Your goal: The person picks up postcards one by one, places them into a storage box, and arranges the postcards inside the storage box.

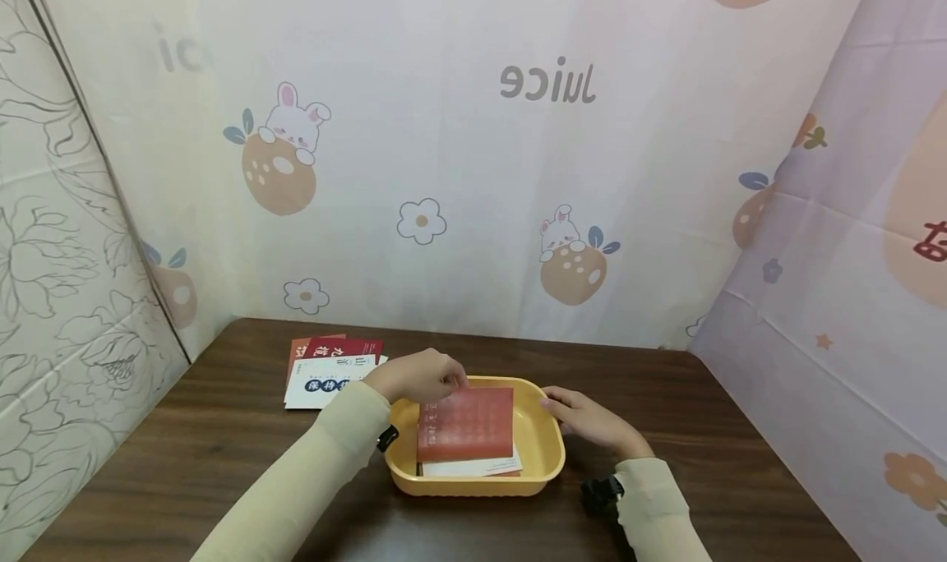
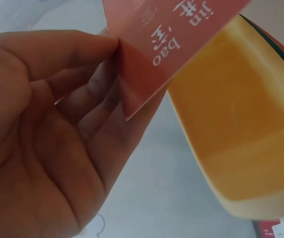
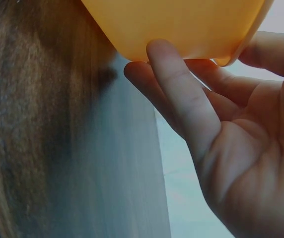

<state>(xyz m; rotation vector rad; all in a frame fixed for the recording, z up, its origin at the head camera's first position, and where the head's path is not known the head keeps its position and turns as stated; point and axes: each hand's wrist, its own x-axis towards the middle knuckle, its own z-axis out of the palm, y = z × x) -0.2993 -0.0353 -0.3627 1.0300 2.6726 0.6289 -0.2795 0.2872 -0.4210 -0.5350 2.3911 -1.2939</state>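
Observation:
My left hand (image 1: 422, 375) pinches a red card (image 1: 468, 426) with white lettering by its edge, over a yellow plastic basin (image 1: 551, 455). In the left wrist view the thumb and fingers grip one corner of this card (image 2: 157, 34), beside the basin's wall (image 2: 201, 153). Beneath the red card, a white card (image 1: 473, 467) shows inside the basin. My right hand (image 1: 592, 421) holds the basin's right side. Seen from the right wrist, its thumb hooks the rim while the fingers (image 3: 181, 89) rest against the outer wall (image 3: 181, 29).
Left of the basin, a loose pile of white, red and orange cards (image 1: 333, 373) lies on the dark wooden table (image 1: 222, 455). A patterned curtain (image 1: 459, 151) hangs behind the table, with others at both sides.

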